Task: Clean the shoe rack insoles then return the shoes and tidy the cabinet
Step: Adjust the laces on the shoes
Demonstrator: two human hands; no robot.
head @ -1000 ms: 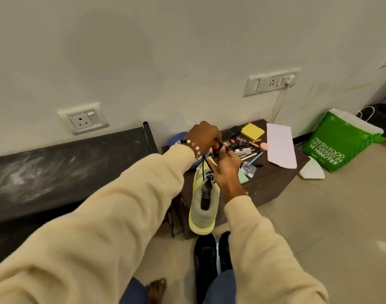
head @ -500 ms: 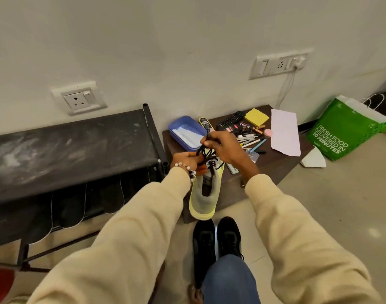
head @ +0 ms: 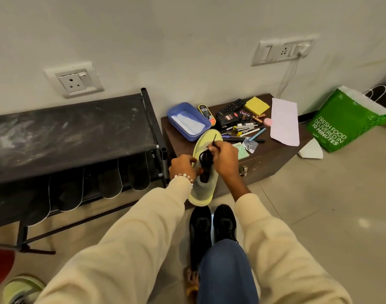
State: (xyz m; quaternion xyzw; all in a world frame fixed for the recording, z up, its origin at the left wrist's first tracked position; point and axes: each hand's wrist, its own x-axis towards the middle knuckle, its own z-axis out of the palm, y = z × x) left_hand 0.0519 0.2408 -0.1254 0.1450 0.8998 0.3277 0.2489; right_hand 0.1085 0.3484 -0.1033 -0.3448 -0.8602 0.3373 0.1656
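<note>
while the left hand (head: 181, 166) grips the side of the pale green shoe (head: 204, 172), the right hand (head: 224, 157) pinches its black lace (head: 206, 155) above the tongue. the shoe hangs in the air, toe over the low brown surface (head: 264, 154) and heel over a black pair of shoes (head: 211, 224) on the floor. dark insoles (head: 108, 183) droop from the black shoe rack (head: 73, 132) at left.
</note>
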